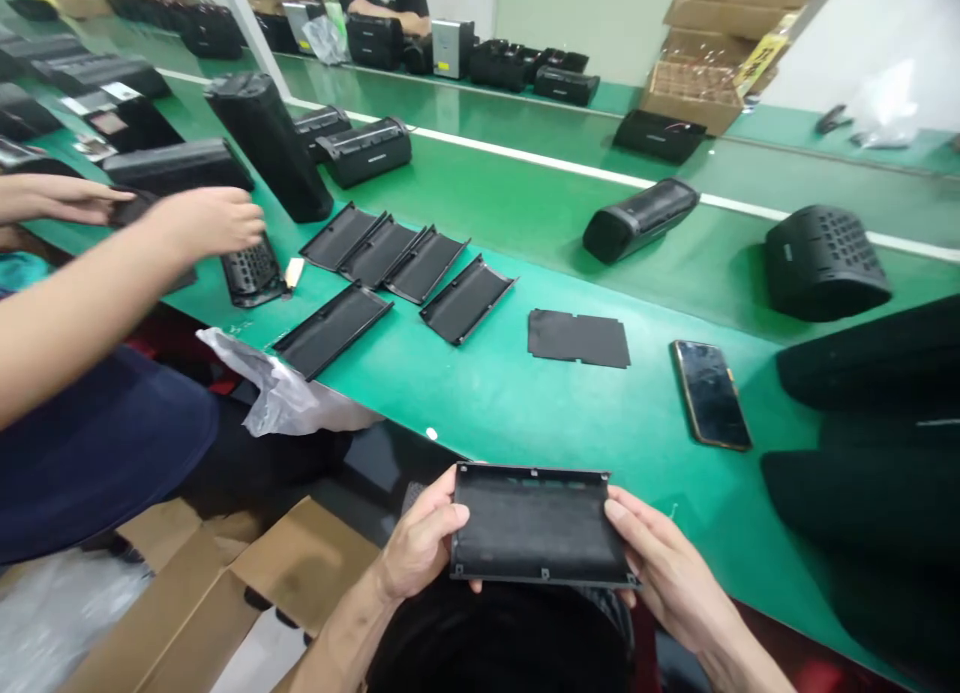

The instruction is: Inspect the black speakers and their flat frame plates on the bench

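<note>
A black rectangular panel (536, 528) with raised long edges and small screw tabs is held level at the table's front edge. My left hand (424, 533) grips its left end, thumb on the inner face. At the right end my right hand (660, 548) holds it the same way. Beyond the panel, a thin flat black sheet (579, 338) with notched edges lies on the green table (480, 403). Several similar black panels (469, 301) rest further left, some overlapping in a row. A phone (710, 393) lies to the right of the sheet.
A co-worker's arms (112, 263) reach over the table at left, beside a plastic bag (289, 388). An open cardboard box (202, 593) stands lower left. Large black rounded objects (885, 473) crowd the right edge. Black speaker-like units (641, 220) stand on the green surface behind.
</note>
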{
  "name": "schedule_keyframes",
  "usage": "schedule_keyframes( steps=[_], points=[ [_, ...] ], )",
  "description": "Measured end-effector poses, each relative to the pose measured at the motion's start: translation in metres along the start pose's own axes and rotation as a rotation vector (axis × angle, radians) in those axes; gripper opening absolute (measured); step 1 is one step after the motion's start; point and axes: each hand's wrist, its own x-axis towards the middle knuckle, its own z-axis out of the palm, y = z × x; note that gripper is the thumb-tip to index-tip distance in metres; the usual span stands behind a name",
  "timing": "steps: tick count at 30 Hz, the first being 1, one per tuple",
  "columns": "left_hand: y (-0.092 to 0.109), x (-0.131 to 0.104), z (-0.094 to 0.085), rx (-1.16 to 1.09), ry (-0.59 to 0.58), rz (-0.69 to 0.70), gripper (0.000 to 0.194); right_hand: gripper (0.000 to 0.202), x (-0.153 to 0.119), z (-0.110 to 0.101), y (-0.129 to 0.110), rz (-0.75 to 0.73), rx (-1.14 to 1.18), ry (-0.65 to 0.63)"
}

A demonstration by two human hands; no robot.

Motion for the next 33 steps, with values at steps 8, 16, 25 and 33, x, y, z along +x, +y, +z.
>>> schedule_keyframes(
  steps=[8, 16, 25, 33],
  points=[
    [0.002, 0.001, -0.001, 0.02, -0.017, -0.016, 0.057, 0.053, 0.003, -0.001, 0.003, -0.015, -0.01, -0.037],
    [0.004, -0.001, -0.001, 0.03, -0.016, -0.029, 0.06, 0.051, 0.004, -0.003, 0.003, -0.016, 0.012, -0.069],
    [0.004, -0.002, 0.002, 0.005, -0.042, -0.01, 0.056, 0.047, -0.002, 0.007, -0.005, -0.038, 0.0, -0.011],
    [0.003, 0.011, -0.001, -0.285, -0.091, -0.154, 0.073, 0.037, -0.004, -0.001, -0.032, 0.049, -0.03, -0.123]
  ],
)
